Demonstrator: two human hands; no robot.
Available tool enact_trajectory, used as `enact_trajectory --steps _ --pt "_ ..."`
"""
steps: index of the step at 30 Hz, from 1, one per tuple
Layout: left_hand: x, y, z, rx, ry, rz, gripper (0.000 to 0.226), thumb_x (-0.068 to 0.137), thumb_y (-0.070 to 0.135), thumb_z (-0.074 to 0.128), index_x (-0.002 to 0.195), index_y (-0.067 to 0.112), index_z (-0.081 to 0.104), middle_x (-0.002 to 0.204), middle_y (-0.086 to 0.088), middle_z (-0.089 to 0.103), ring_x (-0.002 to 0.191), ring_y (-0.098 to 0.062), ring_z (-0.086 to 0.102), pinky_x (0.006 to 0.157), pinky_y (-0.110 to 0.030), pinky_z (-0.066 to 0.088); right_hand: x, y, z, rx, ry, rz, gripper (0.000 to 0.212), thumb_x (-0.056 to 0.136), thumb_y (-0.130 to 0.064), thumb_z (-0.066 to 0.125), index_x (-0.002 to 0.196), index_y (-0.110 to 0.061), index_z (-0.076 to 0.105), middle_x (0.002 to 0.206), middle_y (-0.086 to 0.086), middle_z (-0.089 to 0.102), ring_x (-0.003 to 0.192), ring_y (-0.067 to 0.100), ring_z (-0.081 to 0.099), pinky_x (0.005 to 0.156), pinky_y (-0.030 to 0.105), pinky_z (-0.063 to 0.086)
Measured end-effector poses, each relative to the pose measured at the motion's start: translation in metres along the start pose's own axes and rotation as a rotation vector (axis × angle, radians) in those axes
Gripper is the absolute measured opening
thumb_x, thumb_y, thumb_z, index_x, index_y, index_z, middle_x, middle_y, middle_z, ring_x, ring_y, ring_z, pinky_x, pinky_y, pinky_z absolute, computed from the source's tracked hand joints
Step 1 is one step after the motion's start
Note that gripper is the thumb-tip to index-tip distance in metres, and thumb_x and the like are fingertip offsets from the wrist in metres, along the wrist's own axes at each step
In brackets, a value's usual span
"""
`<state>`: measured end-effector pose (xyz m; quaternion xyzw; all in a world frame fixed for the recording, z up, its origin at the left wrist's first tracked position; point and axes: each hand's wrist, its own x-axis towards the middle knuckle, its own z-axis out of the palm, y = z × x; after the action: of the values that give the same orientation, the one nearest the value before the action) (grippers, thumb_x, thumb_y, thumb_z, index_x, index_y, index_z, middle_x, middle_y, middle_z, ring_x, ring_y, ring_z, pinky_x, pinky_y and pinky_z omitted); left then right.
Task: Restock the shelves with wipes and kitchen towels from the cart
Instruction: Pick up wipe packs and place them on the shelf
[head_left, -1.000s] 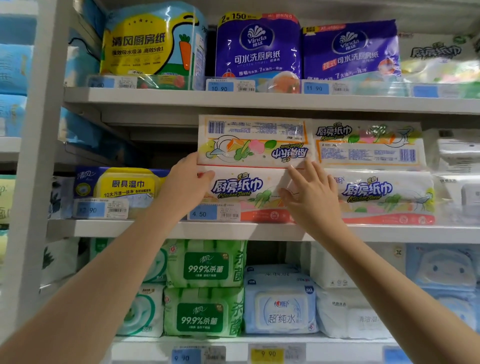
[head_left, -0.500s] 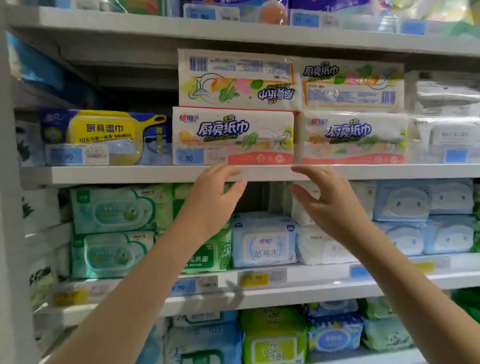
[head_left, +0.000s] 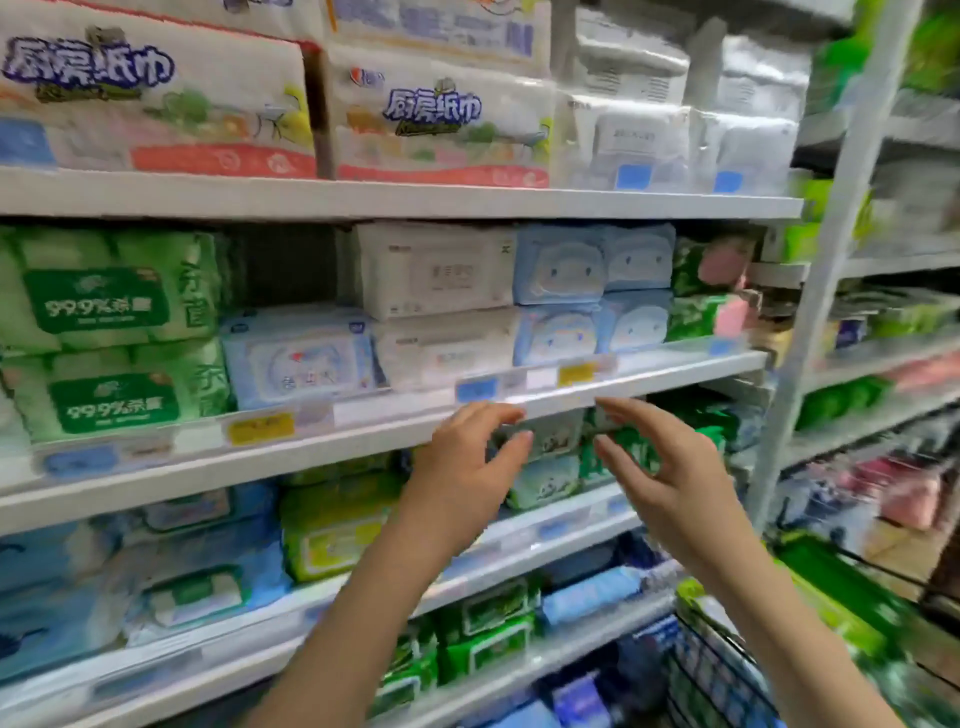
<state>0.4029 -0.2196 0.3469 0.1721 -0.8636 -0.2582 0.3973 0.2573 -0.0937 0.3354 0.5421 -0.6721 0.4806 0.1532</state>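
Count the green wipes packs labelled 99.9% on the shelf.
2. Both are stacked at the left of the wipes shelf: upper green 99.9% pack above lower green 99.9% pack. More may sit hidden behind them.

**One gap on the middle shelf (head_left: 363, 434)**

Open only above the lone blue wipes pack (head_left: 298, 358), hemmed by stacked green packs (head_left: 111, 332) on the left and white packs (head_left: 436, 270) on the right. Blocked low right by the wire cart (head_left: 727, 670).
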Motion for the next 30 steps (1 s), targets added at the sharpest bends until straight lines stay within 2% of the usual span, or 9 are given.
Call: enact_trajectory --steps 3,6,8,10,13,18,22,26,30 --pt "-0.008 0.01 0.078 -0.051 -0.098 -0.023 0.027 0.095 0.022 0.056 0.119 0.012 0.062 0.112 0.006 0.057 0.107 -0.01 0.052 0.088 -0.014 0.035 -0.049 0.053 -0.031 -0.047 -0.018 0.138 0.033 0.09 -0.027 0.063 0.121 -0.015 0.063 0.112 -0.007 0.062 0.106 0.009 0.058 0.087 0.015 0.042" --pt "-0.02 0.017 0.156 -0.119 -0.245 -0.07 0.026 0.096 0.022 0.055 0.118 0.012 0.062 0.114 0.002 0.059 0.111 -0.014 0.053 0.09 -0.02 0.037 -0.102 0.108 -0.058 -0.113 -0.04 0.319 0.034 0.089 -0.026 0.063 0.12 -0.014 0.064 0.113 -0.004 0.065 0.106 0.016 0.061 0.092 0.033 0.048" --pt "-0.028 0.021 0.205 -0.16 -0.357 -0.11 0.026 0.095 0.021 0.055 0.118 0.011 0.062 0.116 -0.002 0.06 0.111 -0.016 0.053 0.092 -0.024 0.039 -0.134 0.141 -0.076 -0.168 -0.065 0.442 0.034 0.09 -0.026 0.063 0.122 -0.014 0.063 0.116 -0.006 0.062 0.109 0.017 0.06 0.095 0.035 0.047" --pt "-0.034 0.023 0.25 -0.166 -0.457 -0.146 0.029 0.095 0.023 0.055 0.121 0.012 0.06 0.12 -0.001 0.059 0.113 -0.015 0.053 0.092 -0.021 0.037 -0.161 0.17 -0.091 -0.227 -0.086 0.563 0.035 0.091 -0.021 0.063 0.125 -0.014 0.061 0.122 -0.002 0.061 0.116 0.02 0.057 0.098 0.033 0.043" --pt "-0.038 0.021 0.31 -0.174 -0.607 -0.17 0.033 0.096 0.028 0.052 0.126 0.016 0.057 0.125 0.002 0.056 0.114 -0.012 0.052 0.097 -0.025 0.039 -0.19 0.205 -0.107 -0.282 -0.122 0.751 0.038 0.095 -0.026 0.057 0.132 -0.018 0.055 0.13 -0.005 0.057 0.122 0.014 0.051 0.095 0.023 0.037" --pt "-0.023 -0.001 0.394 -0.127 -0.819 -0.166 0.036 0.099 0.031 0.047 0.133 0.018 0.051 0.13 0.003 0.051 0.098 -0.007 0.05 0.087 -0.022 0.039 -0.218 0.265 -0.107 -0.285 -0.144 0.985 0.037 0.097 -0.028 0.054 0.133 -0.02 0.054 0.129 -0.006 0.058 0.11 0.007 0.052 0.09 0.019 0.039" --pt "-0.002 -0.039 0.457 -0.077 -0.945 -0.187 0.04 0.1 0.031 0.046 0.137 0.017 0.047 0.139 0.002 0.047 0.114 -0.015 0.052 0.096 -0.029 0.04 -0.222 0.32 -0.09 -0.221 -0.176 1.173 0.037 0.098 -0.027 0.052 0.133 -0.017 0.054 0.128 -0.003 0.059 0.111 0.01 0.053 0.089 0.019 0.04" --pt "0.018 -0.081 0.515 0.05 -1.037 -0.107 0.045 0.099 0.029 0.047 0.14 0.011 0.043 0.147 -0.005 0.041 0.133 -0.02 0.039 0.106 -0.032 0.032 -0.224 0.374 -0.064 -0.126 -0.263 1.338 0.041 0.098 -0.028 0.051 0.136 -0.012 0.051 0.132 0.003 0.058 0.116 0.016 0.055 0.095 0.026 0.043" --pt "0.023 -0.114 0.552 0.311 -1.188 0.017 0.056 0.1 0.037 0.041 0.149 0.013 0.03 0.159 -0.005 0.017 0.144 -0.022 0.021 0.115 -0.037 0.023 -0.226 0.412 -0.035 -0.001 -0.304 1.48 0.047 0.098 -0.03 0.052 0.139 -0.01 0.045 0.138 0.007 0.053 0.121 0.02 0.052 0.092 0.022 0.038"
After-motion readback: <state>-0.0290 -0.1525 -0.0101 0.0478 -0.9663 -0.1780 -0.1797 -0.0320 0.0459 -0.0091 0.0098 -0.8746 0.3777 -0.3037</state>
